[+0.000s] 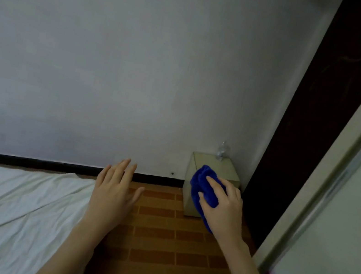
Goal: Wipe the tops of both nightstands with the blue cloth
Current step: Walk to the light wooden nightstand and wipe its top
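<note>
A small pale nightstand (224, 168) stands in the far right corner against the wall. My right hand (224, 210) grips a bunched blue cloth (202, 184), held in the air in front of the nightstand and covering part of its front. My left hand (115, 188) hovers with fingers straight and spread, over the edge of the bed, holding nothing. Only one nightstand is in view.
A clear glass object (222, 150) sits at the back of the nightstand top. A bed with a white sheet (5, 207) fills the lower left. Brick-pattern floor (156, 241) runs between bed and a pale door (342, 213) on the right. A dark panel (323, 113) stands behind the nightstand.
</note>
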